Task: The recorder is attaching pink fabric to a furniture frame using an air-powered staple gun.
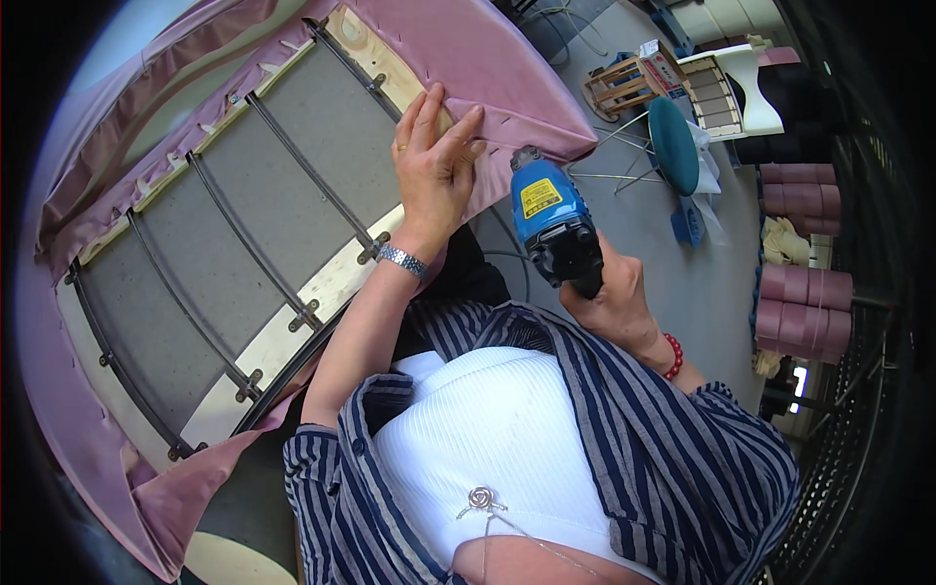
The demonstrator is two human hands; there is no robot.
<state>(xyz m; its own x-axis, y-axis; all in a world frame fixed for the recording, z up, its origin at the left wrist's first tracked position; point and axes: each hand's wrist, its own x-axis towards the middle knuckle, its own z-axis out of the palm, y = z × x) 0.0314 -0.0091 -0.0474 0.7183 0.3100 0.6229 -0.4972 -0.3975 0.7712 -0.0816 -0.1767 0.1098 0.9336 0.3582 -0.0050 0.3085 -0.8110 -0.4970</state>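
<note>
Pink upholstery fabric (534,107) is folded over the edge of a wooden frame (341,255) on my left. Dark curved metal bars (234,234) cross the frame over a grey sheet. My left hand (434,156) lies on the folded fabric near the frame's upper right corner, fingers stretched out and holding nothing. In my right hand (619,302) is a blue-and-black pistol-grip power tool (554,210) with a yellow label. Its grey nose points toward the fabric corner; whether it touches cannot be told. Small dark marks, staple-like, show in the fabric.
Beyond the tool are a round teal stool (674,146) on thin legs and a wooden crate (619,86). A white curved frame (759,93) lies at the upper right. Bundled pink rolls (804,310) are stacked at the right. A dark cable (509,234) hangs beside the frame.
</note>
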